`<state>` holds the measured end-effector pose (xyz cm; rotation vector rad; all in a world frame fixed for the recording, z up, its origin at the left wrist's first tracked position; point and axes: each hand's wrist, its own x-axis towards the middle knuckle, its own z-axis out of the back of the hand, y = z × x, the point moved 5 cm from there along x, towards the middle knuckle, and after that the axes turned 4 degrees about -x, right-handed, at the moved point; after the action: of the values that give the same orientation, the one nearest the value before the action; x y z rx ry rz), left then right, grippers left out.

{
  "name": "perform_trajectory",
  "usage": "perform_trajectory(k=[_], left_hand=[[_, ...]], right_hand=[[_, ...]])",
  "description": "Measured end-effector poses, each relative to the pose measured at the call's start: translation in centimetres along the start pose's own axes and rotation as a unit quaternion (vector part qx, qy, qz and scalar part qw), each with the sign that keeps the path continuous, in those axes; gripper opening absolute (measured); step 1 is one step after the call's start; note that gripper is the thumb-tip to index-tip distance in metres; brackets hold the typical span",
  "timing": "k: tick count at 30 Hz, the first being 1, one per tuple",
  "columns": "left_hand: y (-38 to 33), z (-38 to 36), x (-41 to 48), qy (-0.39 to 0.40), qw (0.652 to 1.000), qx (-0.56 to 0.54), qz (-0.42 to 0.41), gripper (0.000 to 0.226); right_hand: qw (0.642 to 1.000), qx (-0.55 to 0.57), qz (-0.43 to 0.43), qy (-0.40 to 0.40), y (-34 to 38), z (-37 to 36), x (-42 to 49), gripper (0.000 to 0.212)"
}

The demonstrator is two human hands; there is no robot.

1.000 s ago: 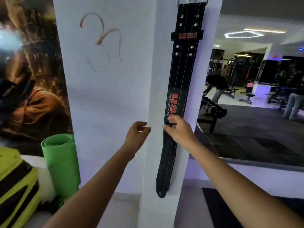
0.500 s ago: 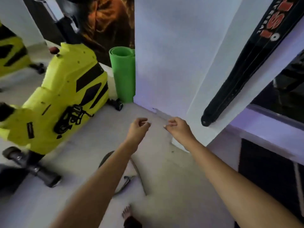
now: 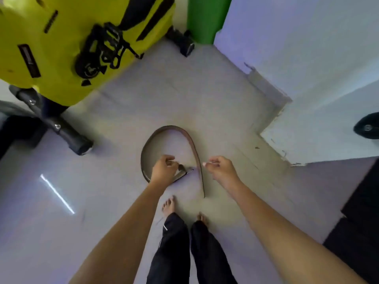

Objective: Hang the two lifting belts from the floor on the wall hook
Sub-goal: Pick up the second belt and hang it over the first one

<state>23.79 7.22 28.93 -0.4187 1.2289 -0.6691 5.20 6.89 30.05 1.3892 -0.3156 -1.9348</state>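
Because the brown lifting belt (image 3: 170, 131) stands on edge in an open arc on the grey floor (image 3: 215, 89), expect stiff, springy leather that keeps its curve. Your left hand (image 3: 163, 171), fingers curled and empty, hangs above the buckle end (image 3: 182, 172); take hold there. Your right hand (image 3: 220, 168), loosely pinched on nothing, has the strap just left of it

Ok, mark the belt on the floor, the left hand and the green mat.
belt on the floor (image 3: 189, 137), head view, top of its curve
left hand (image 3: 163, 170), head view, back of hand
green mat (image 3: 205, 19), head view, side of roll
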Motion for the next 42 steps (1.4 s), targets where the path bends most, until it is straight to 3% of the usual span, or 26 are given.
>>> perform_trajectory(k=[6, 9, 12, 16, 22, 26, 31, 34, 38, 42], left_hand=[[14.9, -4.9, 12.4, 0.005, 0.996, 0.067, 0.066, 0.035], [21.2, -8.1, 18.0, 0.023, 0.989, 0.131, 0.058, 0.036], [26.2, -11.1, 22.4, 0.063, 0.975, 0.214, 0.015, 0.046], [29.7, -13.4, 26.7, 0.087, 0.939, 0.332, -0.015, 0.051], [29.9, -13.6, 27.6, 0.058, 0.944, 0.321, -0.057, 0.039], [25.5, -12.5, 24.2, 0.07, 0.957, 0.267, -0.091, 0.034], [15.1, -10.5, 16.0, 0.102, 0.966, 0.185, -0.151, 0.025], [7.0, -8.8, 10.9, 0.129, 0.964, 0.153, -0.173, 0.024], [-5.3, -6.4, 2.9, 0.133, 0.969, 0.07, -0.196, 0.021], [-17.2, -5.2, -4.7, 0.163, 0.958, 0.017, -0.235, 0.021]], right_hand=[[0.992, 0.087, -0.082, 0.028, -12.4, -11.3, 13.7, 0.013], [0.982, 0.142, -0.119, 0.032, -19.1, -16.0, 19.0, 0.004], [0.976, 0.16, -0.147, 0.025, -24.5, -19.2, 22.8, 0.015], [0.975, 0.168, -0.14, 0.023, -28.4, -21.0, 27.1, 0.026], [0.976, 0.172, -0.126, 0.049, -28.3, -20.8, 29.3, 0.022], [0.966, 0.22, -0.127, 0.051, -25.2, -18.9, 26.3, 0.025], [0.935, 0.321, -0.139, 0.058, -18.5, -13.8, 18.6, 0.007], [0.933, 0.344, -0.102, 0.042, -12.1, -8.7, 13.2, 0.03], [0.927, 0.374, -0.015, -0.001, -1.4, 0.4, 5.5, 0.004], [0.913, 0.397, 0.076, -0.051, 8.1, 9.7, -2.3, 0.01]])
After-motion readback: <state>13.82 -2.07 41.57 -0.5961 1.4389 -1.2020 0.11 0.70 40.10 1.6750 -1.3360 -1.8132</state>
